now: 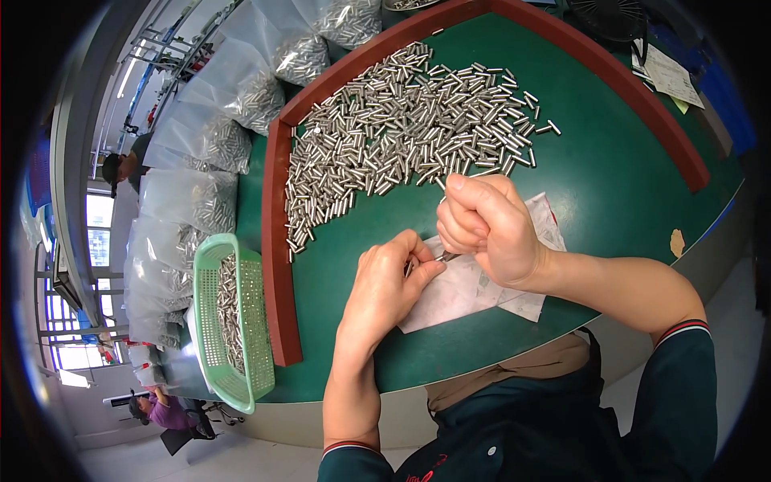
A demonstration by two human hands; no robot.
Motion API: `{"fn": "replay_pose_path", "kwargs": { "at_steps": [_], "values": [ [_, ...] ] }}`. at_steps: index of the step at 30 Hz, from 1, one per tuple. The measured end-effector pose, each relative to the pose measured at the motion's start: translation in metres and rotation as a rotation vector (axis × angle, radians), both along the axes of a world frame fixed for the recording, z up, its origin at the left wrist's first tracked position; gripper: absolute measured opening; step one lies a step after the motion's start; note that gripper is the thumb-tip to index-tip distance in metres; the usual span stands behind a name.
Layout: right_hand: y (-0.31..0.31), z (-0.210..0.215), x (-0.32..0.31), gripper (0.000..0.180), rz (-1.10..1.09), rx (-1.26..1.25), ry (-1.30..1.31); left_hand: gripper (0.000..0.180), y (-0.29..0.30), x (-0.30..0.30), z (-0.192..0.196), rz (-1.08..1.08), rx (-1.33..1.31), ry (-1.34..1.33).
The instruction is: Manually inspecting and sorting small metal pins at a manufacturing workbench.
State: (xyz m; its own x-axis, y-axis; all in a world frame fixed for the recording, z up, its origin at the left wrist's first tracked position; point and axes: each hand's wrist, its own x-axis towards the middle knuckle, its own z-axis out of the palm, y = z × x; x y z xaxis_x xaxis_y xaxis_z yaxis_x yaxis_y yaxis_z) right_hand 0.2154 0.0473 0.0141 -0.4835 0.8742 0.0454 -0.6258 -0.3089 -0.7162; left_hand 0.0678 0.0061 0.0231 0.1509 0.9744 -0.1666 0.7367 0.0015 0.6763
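Note:
My left hand (pixel 384 277) is closed, thumb against fingers, around small metal pins whose ends show between the fingers. My right hand (pixel 491 229) is curled into a fist just to its right. What the right fist grips is mostly hidden; a small metal tip (pixel 446 257) shows below it, by the left thumb. Under both hands lies a wrinkled, stained whitish sheet (pixel 454 307). Beyond them a wide heap of short, shiny metal pins (pixel 401 120) spreads over the green tabletop (pixel 610 201).
A dark red raised border (pixel 277 241) rims the work area left and far. Outside it stand a green plastic basket (pixel 259 321) of pins and several clear bags (pixel 253 96) of pins. Papers (pixel 671 76) and a black fan (pixel 606 16) sit far right. Two people are in the background.

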Motion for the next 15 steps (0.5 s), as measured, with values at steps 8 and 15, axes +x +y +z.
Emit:
{"fn": "replay_pose_path", "kwargs": {
  "at_steps": [8,15],
  "values": [
    [0.0007,-0.0003,-0.0005,0.044,0.017,0.042,-0.013,0.016,0.0014,-0.0029,-0.0018,0.011,-0.024,-0.039],
    [0.0027,0.0039,0.0024,0.043,0.016,0.032,0.005,0.016,0.0021,-0.0019,-0.0016,0.003,-0.025,-0.042]
  ]
}}
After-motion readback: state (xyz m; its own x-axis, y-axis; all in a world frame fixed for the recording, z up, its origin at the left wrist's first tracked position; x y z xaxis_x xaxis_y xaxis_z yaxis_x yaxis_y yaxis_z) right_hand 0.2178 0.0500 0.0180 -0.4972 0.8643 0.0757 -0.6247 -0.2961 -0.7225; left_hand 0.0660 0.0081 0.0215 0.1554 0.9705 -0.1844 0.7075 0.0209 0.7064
